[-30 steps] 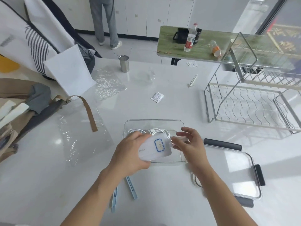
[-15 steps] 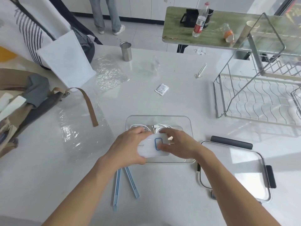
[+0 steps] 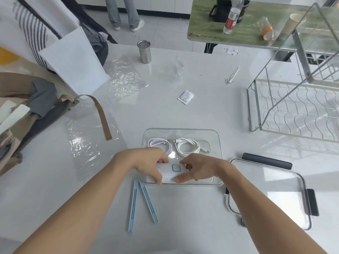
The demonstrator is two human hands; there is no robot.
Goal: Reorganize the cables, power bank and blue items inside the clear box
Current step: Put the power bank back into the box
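The clear box (image 3: 219, 143) stands open on the white table in front of me. Two coiled white cables (image 3: 187, 146) lie side by side along its far wall. A white power bank (image 3: 171, 172) with a blue-rimmed square display lies low in the box's near half. My left hand (image 3: 148, 165) grips its left end, thumb on the near edge. My right hand (image 3: 199, 168) holds its right end, thumb on the near edge and fingers curled over the top. Two light blue clip sticks (image 3: 142, 202) lie on the table just in front of the box.
The box's clear lid (image 3: 271, 191) with dark latches lies to the right. A wire dish rack (image 3: 297, 110) stands at the far right. Plastic sheets (image 3: 88, 142), a brown-strapped bag (image 3: 27, 114), a steel cup (image 3: 144, 51) and a small white sachet (image 3: 186, 97) are on the table. A person stands at the back.
Both hands have brought the power bank down from above the box into its near half. My right hand closed in from the side onto its right end.
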